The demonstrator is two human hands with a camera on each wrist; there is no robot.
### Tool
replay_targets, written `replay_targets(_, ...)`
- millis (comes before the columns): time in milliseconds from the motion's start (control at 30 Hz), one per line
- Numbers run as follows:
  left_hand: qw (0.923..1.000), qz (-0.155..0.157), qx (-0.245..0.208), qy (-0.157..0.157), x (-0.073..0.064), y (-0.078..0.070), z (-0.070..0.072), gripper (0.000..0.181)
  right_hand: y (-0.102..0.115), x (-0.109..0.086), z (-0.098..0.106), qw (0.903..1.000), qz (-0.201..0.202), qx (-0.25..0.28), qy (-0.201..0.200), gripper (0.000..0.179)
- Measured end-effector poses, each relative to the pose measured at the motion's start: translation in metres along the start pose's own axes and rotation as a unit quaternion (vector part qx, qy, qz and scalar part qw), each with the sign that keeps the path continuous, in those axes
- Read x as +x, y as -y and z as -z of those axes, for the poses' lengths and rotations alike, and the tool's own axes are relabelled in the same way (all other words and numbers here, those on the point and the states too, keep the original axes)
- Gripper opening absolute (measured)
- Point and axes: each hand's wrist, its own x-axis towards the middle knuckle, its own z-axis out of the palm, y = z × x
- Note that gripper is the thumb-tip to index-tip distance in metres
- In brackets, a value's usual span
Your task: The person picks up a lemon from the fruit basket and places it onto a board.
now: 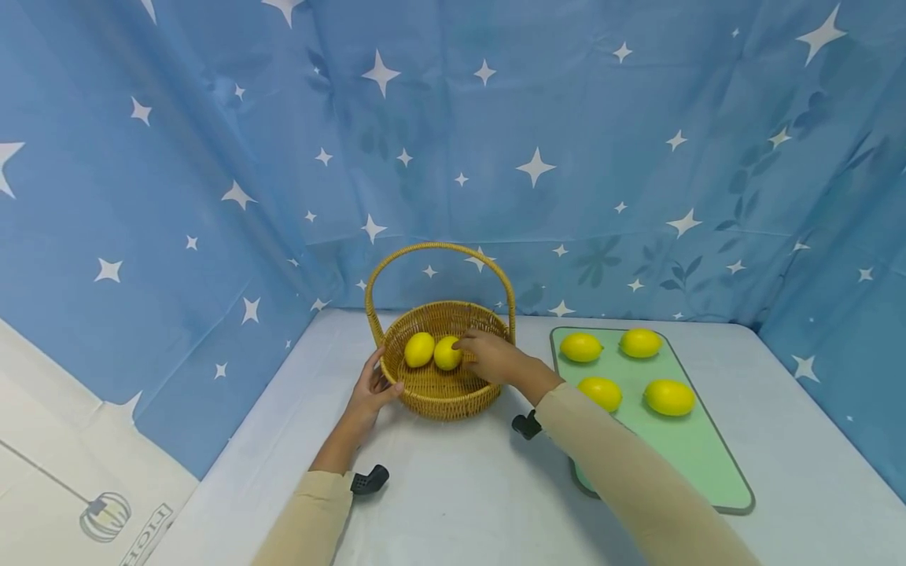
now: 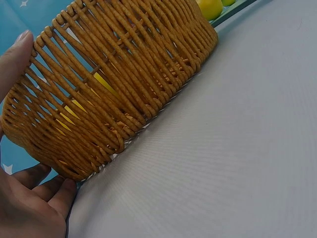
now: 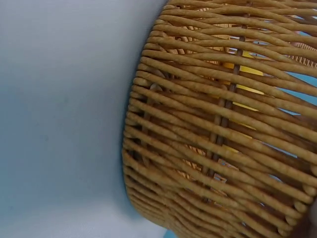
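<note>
A round wicker basket (image 1: 442,407) with a tall arched handle stands on the white table. My left hand (image 1: 370,391) grips its left side, thumb up at the rim and fingers low against the outer wall, as the left wrist view shows. Two yellow lemons lie inside, a left lemon (image 1: 419,350) and a right lemon (image 1: 446,355). Reaching in over the basket's right rim, my right hand (image 1: 488,355) has its fingertips on the right lemon; its thumb is hidden. In the right wrist view, woven basket wall (image 3: 213,109) fills most of the picture, with yellow showing through the gaps.
To the right of the basket lies a green board (image 1: 679,456) with a grey edge. Several lemons rest on it, among them a front right lemon (image 1: 669,398); my right forearm crosses its left part. A blue star-patterned curtain (image 1: 453,157) hangs behind the table (image 1: 425,503).
</note>
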Motion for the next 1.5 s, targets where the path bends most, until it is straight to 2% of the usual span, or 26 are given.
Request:
replay_targets(267, 1.0, 0.006, -0.005, -0.004, -0.001, -0.001, -0.002, 0.083, -0.001, 0.012, -0.006, 0.9999, -0.003, -0.013, -0.002, 0.042)
replay_targets(533, 0.9999, 0.008, -0.005, -0.004, -0.001, -0.003, -0.001, 0.085, 0.0, 0.021, -0.012, 0.9989, -0.04, -0.011, 0.023, 0.07)
replay_targets(733, 0.9999, 0.011, -0.001, -0.007, 0.001, -0.002, 0.0, 0.085, 0.003, 0.023, -0.011, 0.9982, -0.042, -0.012, 0.041, 0.077)
replay_targets(900, 0.9999, 0.011, -0.003, -0.003, 0.001, -0.004, 0.001, 0.086, 0.003, 0.023, -0.014, 0.9973, -0.048, -0.022, 0.051, 0.076)
replay_targets(1067, 0.9997, 0.021, -0.008, -0.009, 0.002, -0.002, 0.0, 0.085, 0.004, 0.02, -0.013, 0.9977, -0.057, -0.015, 0.034, 0.069)
replay_targets(1233, 0.9994, 0.029, -0.02, 0.003, -0.002, -0.014, -0.002, 0.086, 0.005, 0.021, -0.013, 0.9978, -0.056, -0.023, 0.026, 0.065)
replay_targets(1400, 0.9995, 0.024, -0.01, 0.017, -0.01, -0.029, -0.006, 0.088, 0.003, 0.022, -0.016, 0.9975, -0.056, -0.034, 0.028, 0.065)
replay_targets(1500, 0.9996, 0.022, -0.007, 0.017, -0.011, -0.03, -0.006, 0.087, 0.002, 0.022, -0.017, 0.9978, -0.059, -0.026, 0.017, 0.063)
